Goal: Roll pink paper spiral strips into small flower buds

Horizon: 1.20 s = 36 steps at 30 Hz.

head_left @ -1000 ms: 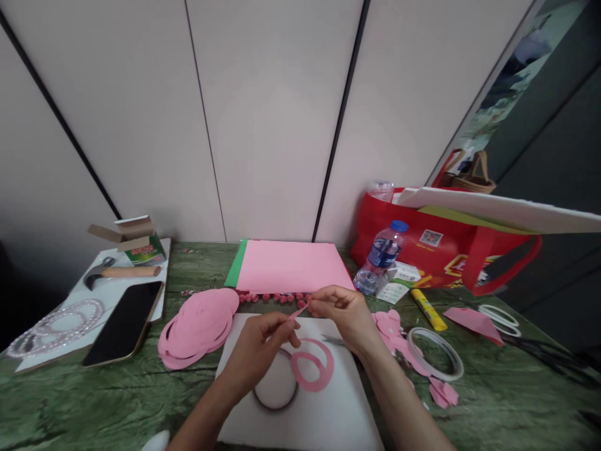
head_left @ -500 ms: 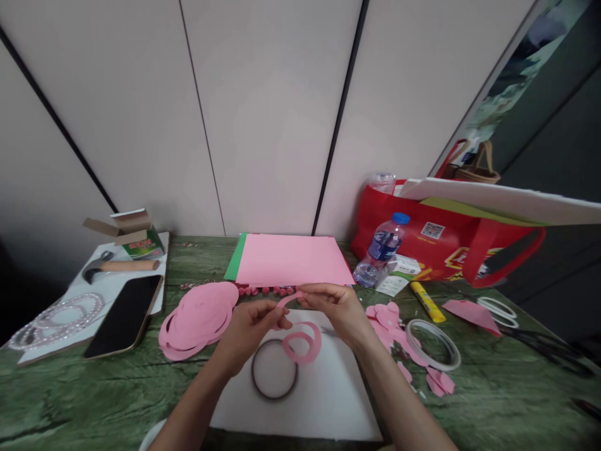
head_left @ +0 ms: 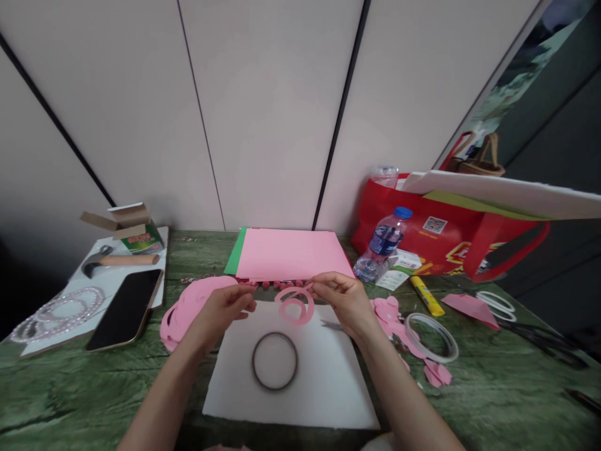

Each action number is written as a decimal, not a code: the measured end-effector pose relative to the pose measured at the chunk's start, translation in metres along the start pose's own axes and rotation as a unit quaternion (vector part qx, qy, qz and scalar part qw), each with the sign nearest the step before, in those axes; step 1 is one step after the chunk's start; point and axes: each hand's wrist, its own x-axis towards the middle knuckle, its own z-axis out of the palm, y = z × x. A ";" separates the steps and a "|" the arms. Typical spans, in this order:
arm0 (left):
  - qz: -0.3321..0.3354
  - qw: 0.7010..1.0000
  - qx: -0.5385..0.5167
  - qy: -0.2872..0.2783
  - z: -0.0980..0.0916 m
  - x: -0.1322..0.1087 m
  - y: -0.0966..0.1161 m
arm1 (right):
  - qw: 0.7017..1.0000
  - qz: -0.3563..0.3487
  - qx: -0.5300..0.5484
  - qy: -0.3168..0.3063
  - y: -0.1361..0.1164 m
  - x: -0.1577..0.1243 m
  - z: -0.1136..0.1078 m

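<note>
My right hand [head_left: 342, 302] pinches one end of a pink paper spiral strip [head_left: 295, 304], which hangs curled above the white sheet [head_left: 323, 388]. My left hand [head_left: 224, 305] hovers just left of the strip with its fingers curled and nothing visibly held. A dark ring [head_left: 275, 361] lies on the white sheet below the spiral. Behind my left hand lies a pile of pink paper spirals [head_left: 185, 305].
Pink sheets over a green one [head_left: 291, 254] lie by the wall. To the left there are a phone [head_left: 124, 308], a hammer [head_left: 119, 260], beads [head_left: 51, 312] and a small box [head_left: 134, 228]. At the right are a bottle [head_left: 382, 245], a red bag [head_left: 451, 235], a glue stick [head_left: 426, 295], a tape roll [head_left: 432, 337] and pink scraps [head_left: 389, 313].
Both hands rose and moved apart; the left hand let go of the strip and slid left. The pink spiral lifted off the white sheet, uncovering the dark ring.
</note>
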 end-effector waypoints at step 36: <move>0.140 0.979 0.144 -0.039 0.046 -0.016 0.015 | 0.998 0.048 -0.034 -0.033 0.006 -0.009 0.025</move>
